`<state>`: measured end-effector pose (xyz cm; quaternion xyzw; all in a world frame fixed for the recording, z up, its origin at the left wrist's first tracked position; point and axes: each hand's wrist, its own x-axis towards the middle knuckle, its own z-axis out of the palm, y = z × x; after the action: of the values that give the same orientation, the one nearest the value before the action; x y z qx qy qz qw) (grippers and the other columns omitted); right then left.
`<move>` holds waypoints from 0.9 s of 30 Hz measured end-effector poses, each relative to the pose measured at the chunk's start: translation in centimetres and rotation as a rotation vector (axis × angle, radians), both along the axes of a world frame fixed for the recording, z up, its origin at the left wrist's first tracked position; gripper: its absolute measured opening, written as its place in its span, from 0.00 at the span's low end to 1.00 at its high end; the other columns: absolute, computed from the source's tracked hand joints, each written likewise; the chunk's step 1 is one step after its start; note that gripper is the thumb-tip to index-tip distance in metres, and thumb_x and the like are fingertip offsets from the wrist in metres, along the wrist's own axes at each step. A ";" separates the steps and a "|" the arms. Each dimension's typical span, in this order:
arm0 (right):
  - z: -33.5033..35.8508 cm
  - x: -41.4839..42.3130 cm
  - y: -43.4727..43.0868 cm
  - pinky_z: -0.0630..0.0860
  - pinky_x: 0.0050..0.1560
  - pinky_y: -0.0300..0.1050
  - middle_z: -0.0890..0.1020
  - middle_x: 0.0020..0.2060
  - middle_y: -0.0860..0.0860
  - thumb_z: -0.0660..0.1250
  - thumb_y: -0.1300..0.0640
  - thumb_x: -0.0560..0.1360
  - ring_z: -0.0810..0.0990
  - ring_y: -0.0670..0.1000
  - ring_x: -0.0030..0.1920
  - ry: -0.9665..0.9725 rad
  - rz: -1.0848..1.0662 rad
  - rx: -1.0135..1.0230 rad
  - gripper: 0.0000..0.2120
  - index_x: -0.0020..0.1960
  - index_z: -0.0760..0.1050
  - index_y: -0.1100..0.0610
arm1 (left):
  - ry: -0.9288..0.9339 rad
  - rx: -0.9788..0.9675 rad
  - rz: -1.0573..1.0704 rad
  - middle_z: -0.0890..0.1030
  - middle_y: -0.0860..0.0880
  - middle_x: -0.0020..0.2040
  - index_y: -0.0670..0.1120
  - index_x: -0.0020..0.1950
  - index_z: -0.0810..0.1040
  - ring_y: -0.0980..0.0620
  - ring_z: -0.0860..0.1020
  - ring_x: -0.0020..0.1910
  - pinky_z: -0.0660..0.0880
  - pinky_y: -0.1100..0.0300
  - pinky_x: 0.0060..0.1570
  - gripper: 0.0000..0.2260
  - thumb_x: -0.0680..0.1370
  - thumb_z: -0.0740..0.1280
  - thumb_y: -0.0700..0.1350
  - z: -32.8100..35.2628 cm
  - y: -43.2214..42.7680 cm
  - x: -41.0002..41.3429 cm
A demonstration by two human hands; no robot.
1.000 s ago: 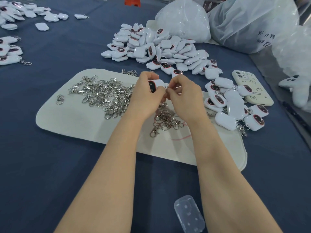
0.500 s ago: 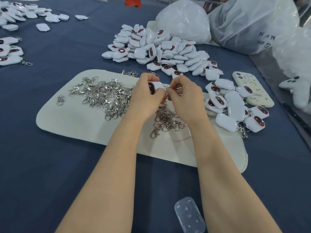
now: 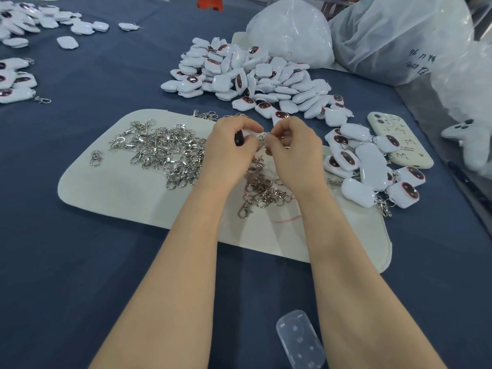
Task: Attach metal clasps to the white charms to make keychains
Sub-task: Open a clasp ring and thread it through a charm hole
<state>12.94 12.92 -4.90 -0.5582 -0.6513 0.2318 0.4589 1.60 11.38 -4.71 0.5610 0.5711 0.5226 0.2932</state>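
My left hand (image 3: 229, 150) grips a white charm (image 3: 241, 137) with a dark oval face, mostly hidden by the fingers. My right hand (image 3: 292, 150) pinches a metal clasp (image 3: 262, 137) right at the charm's edge, above the cream felt mat (image 3: 127, 198). Loose clasps (image 3: 162, 150) are heaped on the mat's left half, with a smaller bunch of clasps (image 3: 263, 193) lying below my hands. Behind the mat sits a big pile of white charms (image 3: 247, 78). To the right lie several charms with clasps attached (image 3: 367, 171).
A cream phone (image 3: 399, 139) lies at the right beside the attached charms. Plastic bags (image 3: 386, 35) stand at the back right. More charms (image 3: 16, 78) lie at the far left. A clear plastic case (image 3: 299, 339) rests near the front edge on the blue cloth (image 3: 80, 275).
My hands stay together above the mat. The charm has turned in my left hand, so less of its white body shows.
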 end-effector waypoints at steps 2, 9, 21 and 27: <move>0.1 0.0 0.0 0.77 0.47 0.46 0.81 0.38 0.51 0.67 0.62 0.74 0.82 0.53 0.42 0.022 0.008 -0.016 0.06 0.42 0.73 0.54 | 0.113 0.034 0.030 0.77 0.50 0.50 0.46 0.47 0.81 0.61 0.72 0.39 0.68 0.74 0.46 0.07 0.73 0.66 0.37 -0.2 0.1 0.0; 0.4 0.0 -0.1 0.78 0.50 0.52 0.82 0.39 0.54 0.68 0.64 0.73 0.82 0.54 0.42 0.058 0.084 -0.080 0.09 0.39 0.72 0.53 | 0.232 0.031 0.055 0.75 0.46 0.57 0.45 0.47 0.80 0.62 0.69 0.43 0.60 0.82 0.43 0.03 0.76 0.67 0.40 -0.6 0.4 -0.3; 0.4 -0.5 -0.4 0.74 0.43 0.39 0.80 0.37 0.50 0.67 0.63 0.75 0.81 0.52 0.40 0.010 0.140 -0.045 0.07 0.42 0.71 0.55 | 0.267 -0.033 0.056 0.68 0.50 0.54 0.43 0.51 0.78 0.65 0.68 0.37 0.61 0.77 0.42 0.05 0.79 0.63 0.41 -0.7 0.6 -0.2; 0.2 -0.3 -0.2 0.74 0.40 0.36 0.80 0.37 0.51 0.67 0.63 0.75 0.81 0.52 0.41 0.016 0.093 -0.009 0.08 0.41 0.70 0.53 | 0.187 -0.056 0.061 0.74 0.48 0.48 0.46 0.47 0.79 0.62 0.70 0.35 0.63 0.75 0.37 0.04 0.78 0.64 0.42 -0.5 0.5 -0.1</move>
<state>12.63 12.69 -4.67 -0.5274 -0.6719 0.2601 0.4503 1.48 11.89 -5.19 0.5814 0.6272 0.4604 0.2380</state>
